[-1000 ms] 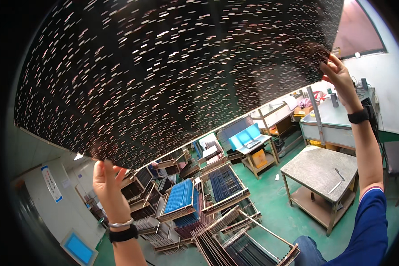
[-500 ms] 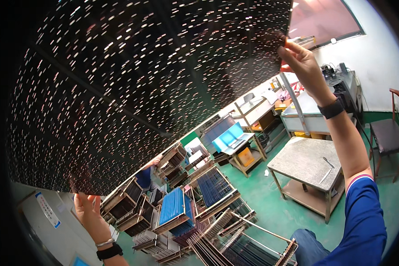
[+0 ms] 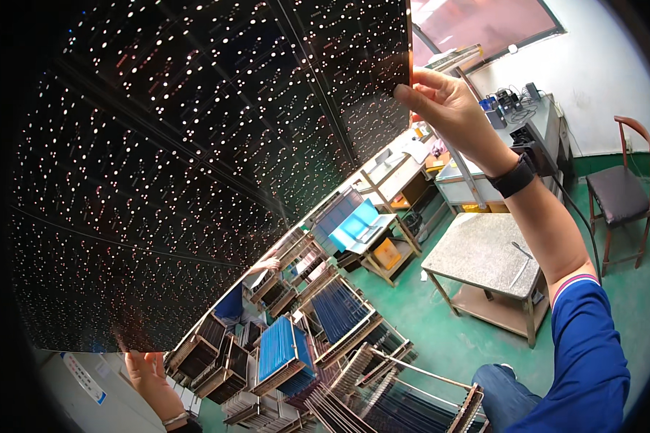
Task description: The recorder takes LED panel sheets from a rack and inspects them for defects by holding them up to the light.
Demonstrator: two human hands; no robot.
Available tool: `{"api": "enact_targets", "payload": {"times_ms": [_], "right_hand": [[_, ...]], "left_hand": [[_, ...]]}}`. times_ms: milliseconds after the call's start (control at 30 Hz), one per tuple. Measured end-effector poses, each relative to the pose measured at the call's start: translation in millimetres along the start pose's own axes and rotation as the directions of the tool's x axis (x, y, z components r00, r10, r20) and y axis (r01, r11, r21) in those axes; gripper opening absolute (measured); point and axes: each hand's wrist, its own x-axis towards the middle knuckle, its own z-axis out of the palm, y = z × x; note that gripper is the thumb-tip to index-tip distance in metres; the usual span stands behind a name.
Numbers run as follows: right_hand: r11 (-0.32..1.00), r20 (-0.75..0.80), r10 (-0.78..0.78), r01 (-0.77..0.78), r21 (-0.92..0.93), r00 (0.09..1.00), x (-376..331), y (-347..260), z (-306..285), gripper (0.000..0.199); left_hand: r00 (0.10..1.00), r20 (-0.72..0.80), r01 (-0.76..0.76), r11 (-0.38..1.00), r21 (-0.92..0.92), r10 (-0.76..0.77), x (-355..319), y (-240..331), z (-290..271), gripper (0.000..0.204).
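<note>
Right hand (image 3: 448,108) pinches the perforated black sheet's (image 3: 195,159) right edge, left hand (image 3: 146,369) grips its lower edge, with racks (image 3: 289,353) well below.

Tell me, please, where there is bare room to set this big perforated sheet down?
The grey stone-topped table is mostly bare; only a small tool lies near its right edge. Green floor between it and the chair is open. The racks are crowded, and the workbench is cluttered.

Both hands (image 3: 448,108) hold up a dark perforated sheet (image 3: 195,166)
</note>
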Motion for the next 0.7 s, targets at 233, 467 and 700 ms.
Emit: {"api": "enact_targets", "payload": {"times_ms": [233,467,700], "right_hand": [[0.999,0.02,-0.034,0.035,-0.005,0.999,-2.8,-1.9,-2.2,0.056],[0.974,0.138,0.087,-0.113,0.195,0.987,-20.3,13.0,-2.6,0.044],[0.921,0.216,0.296,-0.338,0.195,0.931,-55.8,45.4,25.8,0.036]], "left_hand": [[0.988,0.13,0.089,0.996,-0.002,-0.087,-1.5,-1.9,-0.7,0.032],[0.95,0.243,0.194,0.98,0.035,-0.197,-12.8,-27.8,2.3,0.034],[0.936,0.186,0.307,0.951,-0.021,-0.298,-28.2,-91.9,-15.9,0.02]]}}
